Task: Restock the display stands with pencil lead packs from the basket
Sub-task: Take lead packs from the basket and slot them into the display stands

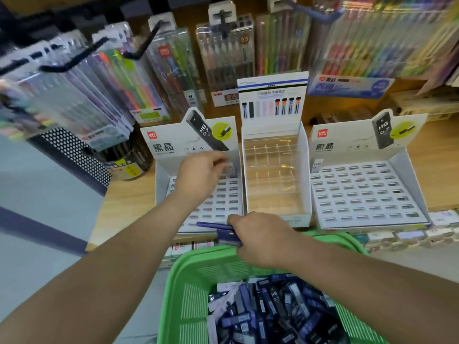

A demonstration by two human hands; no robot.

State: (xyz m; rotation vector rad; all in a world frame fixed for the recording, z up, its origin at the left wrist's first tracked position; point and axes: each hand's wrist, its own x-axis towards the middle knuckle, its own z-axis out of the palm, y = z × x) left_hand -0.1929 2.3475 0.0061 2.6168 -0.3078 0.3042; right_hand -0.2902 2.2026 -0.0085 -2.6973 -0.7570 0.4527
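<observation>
Head view: the right hand (260,238) hangs over the far rim of the green basket (188,281), its grip closed on a small bundle of dark blue lead packs (224,233). Their long axes run leftward, toward the near edge of the left stand (162,184). The left hand (200,176) is the nearer one to the open slots. It reaches over that stand's back rows with fingers bent at a blurred pale pack (230,169) by the right wall; whether its grip has the pack I cannot tell. Most slots there look unfilled, so room is wide. The middle stand (304,170) and right stand (412,175) sit side by side on the table (129,194), rightward. More packs (273,311) lie heaped in the basket
</observation>
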